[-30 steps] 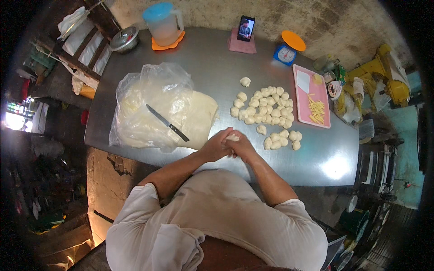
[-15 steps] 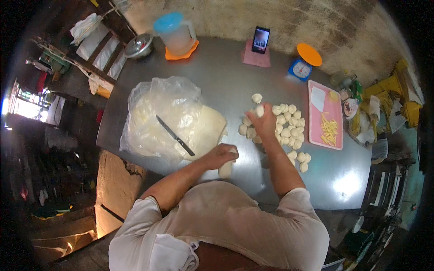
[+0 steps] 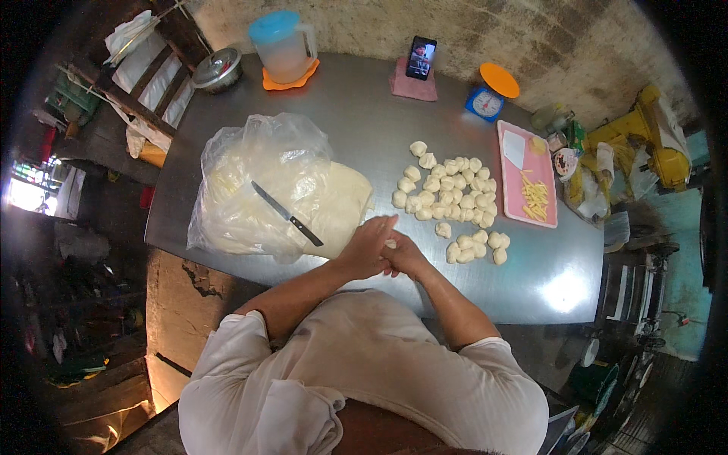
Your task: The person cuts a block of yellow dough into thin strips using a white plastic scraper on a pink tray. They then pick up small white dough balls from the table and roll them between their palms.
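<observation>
Just in front of my body, my left hand [image 3: 367, 249] and my right hand [image 3: 406, 256] meet over the near side of the metal table. A small piece of pale dough [image 3: 390, 243] peeks out between them, mostly hidden by the fingers. Beside my left hand lies a large slab of dough [image 3: 345, 196], partly covered by a clear plastic bag [image 3: 262, 163]. A black-handled knife [image 3: 287, 213] rests on top of the bag. Right of my hands sit several dough balls [image 3: 455, 189] in a cluster, with a smaller group [image 3: 472, 246] nearer to me.
On the right is a pink tray [image 3: 523, 207] with yellow strips and a white scraper [image 3: 513, 149]. Along the back stand a blue-lidded jug [image 3: 282, 53], a lidded metal pot [image 3: 218, 70], a phone [image 3: 421, 58] on a cloth and a blue scale [image 3: 484, 103] with an orange pan.
My right hand has left the dough balls and come back to my left hand, leaving a ball at the cluster's far left edge. The whole view has shifted slightly.
</observation>
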### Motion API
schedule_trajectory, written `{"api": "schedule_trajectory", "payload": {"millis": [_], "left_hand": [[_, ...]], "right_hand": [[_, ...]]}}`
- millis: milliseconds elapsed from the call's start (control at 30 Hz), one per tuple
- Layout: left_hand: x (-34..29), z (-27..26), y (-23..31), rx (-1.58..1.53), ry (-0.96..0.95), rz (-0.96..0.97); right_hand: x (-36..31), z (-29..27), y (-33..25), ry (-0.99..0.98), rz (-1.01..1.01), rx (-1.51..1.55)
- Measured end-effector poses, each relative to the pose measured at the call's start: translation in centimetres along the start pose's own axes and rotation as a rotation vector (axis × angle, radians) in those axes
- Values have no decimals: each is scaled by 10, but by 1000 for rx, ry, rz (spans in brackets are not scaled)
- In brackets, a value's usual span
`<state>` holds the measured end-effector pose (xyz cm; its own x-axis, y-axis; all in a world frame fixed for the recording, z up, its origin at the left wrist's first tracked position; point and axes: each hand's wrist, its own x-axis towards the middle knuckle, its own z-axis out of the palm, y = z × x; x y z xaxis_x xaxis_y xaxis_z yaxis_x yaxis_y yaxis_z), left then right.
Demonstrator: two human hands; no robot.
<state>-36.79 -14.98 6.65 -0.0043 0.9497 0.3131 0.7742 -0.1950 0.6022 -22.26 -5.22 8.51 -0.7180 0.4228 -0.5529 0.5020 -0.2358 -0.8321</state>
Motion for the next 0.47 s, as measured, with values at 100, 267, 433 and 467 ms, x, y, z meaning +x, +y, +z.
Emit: {"api": "schedule_trajectory", "payload": {"millis": [100,267,433,467], "left_hand": [[-4,12,-21,-449,-102,-268],[12,-6,-36,-633,-301,-493],[35,-31,-28,-682,-509,-613],[37,-33,-31,-674,-501,-627]], "right_hand": [[15,-4,17,346,-351,-237],[6,-2,-47,469,-381,-571],[81,-39,-36,533,-614,-495],[105,-55,-39,540,-503,-583]]}}
